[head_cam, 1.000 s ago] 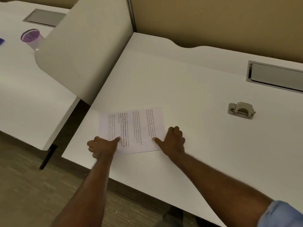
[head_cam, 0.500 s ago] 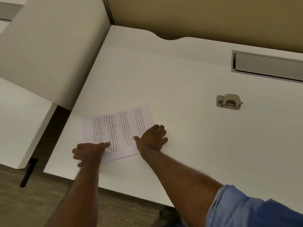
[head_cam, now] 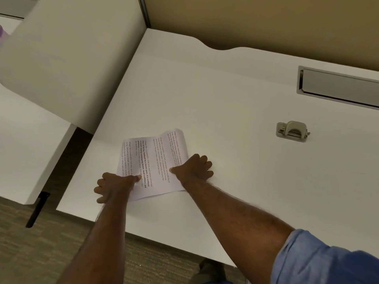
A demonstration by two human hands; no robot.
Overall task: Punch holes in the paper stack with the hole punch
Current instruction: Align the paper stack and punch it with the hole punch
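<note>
Grip: both thumbs pinch paper stack (head_cam: 155, 160); left hand (head_cam: 114, 186), right hand (head_cam: 192, 168) at its near corners.
Punch: hole punch (head_cam: 292, 131) well right of stack.
Advice: square edges first; sheets possibly misaligned.

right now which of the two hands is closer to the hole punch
The right hand, pinching the right edge of the printed white paper stack. The beige metal hole punch sits untouched farther right on the white desk; the left hand grips the stack's opposite side.

"Village life" text on paper stack (head_cam: 155, 160)
</note>
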